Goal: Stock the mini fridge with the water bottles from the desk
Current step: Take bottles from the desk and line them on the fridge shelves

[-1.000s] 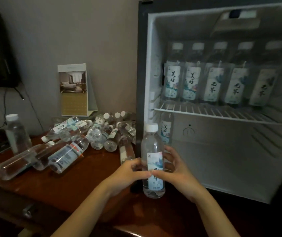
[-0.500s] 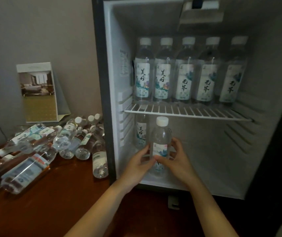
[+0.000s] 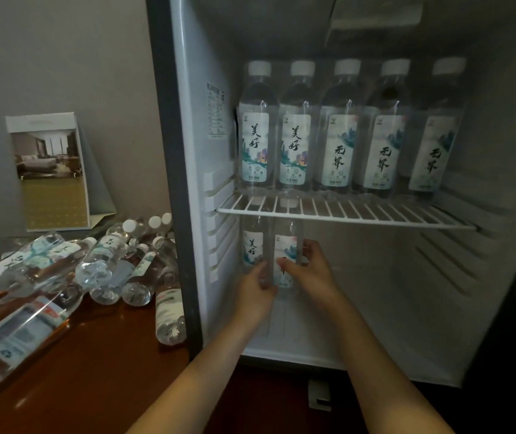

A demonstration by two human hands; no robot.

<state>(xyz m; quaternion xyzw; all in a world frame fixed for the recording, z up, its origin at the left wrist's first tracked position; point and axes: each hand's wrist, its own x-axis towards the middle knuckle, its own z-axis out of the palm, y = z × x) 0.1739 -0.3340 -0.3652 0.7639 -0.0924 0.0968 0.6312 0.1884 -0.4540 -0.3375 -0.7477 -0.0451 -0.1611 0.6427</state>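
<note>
Since half a second ago: held bottle [image 3: 284,261] has gone deeper into the mini fridge [image 3: 172,151]. It is now under the wire shelf [image 3: 375,214], and its cap shows only through the shelf bars. Both hands went in with it.

Left grip [image 3: 255,292]: fingers curled round the bottle's lower left side, somewhat blurred. Right grip [image 3: 309,270]: thumb and fingers wrapped round the label from the right. Bottle is pinched between the two.

Bottle upright, long axis vertical, in the lower compartment. It stands just right of the single bottle [image 3: 252,245] already against the left wall, close to it or touching; cannot tell which. Cannot tell whether its base is down on the fridge floor yet.

Upper shelf: row of five bottles [image 3: 341,130], upright, labels forward.

Judgement: placing step nearly done. What remains is to seat the base and let go, keeping the bottle vertical so it does not knock its neighbour. Rest of the lower compartment to the right is free for more.

Remaining stock: heap of bottles [image 3: 106,264] lying on their sides on the counter [image 3: 94,371], outside the fridge to the left. Left grip is the nearer one for the next pick. A card stand [image 3: 50,170] sits behind the heap.
</note>
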